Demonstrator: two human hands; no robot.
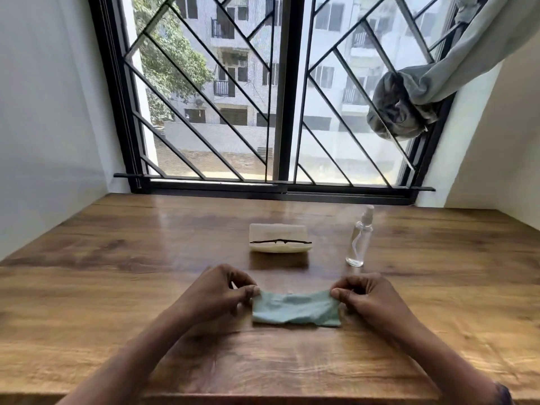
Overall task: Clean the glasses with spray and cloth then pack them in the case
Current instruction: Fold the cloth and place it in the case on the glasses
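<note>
A pale green cloth [295, 308] is stretched flat between both hands, low over the wooden table [146, 273]. My left hand [217, 290] pinches its upper left corner and my right hand [371, 296] pinches its upper right corner. Behind the cloth, an open cream case [279, 229] lies on the table with dark-framed glasses [280, 242] resting in it. To the right of the case stands a clear spray bottle [360, 238] with a white nozzle.
A barred window [277, 97] runs along the table's far edge. A grey curtain [409, 106] is bunched and knotted at the upper right. White walls close in on both sides.
</note>
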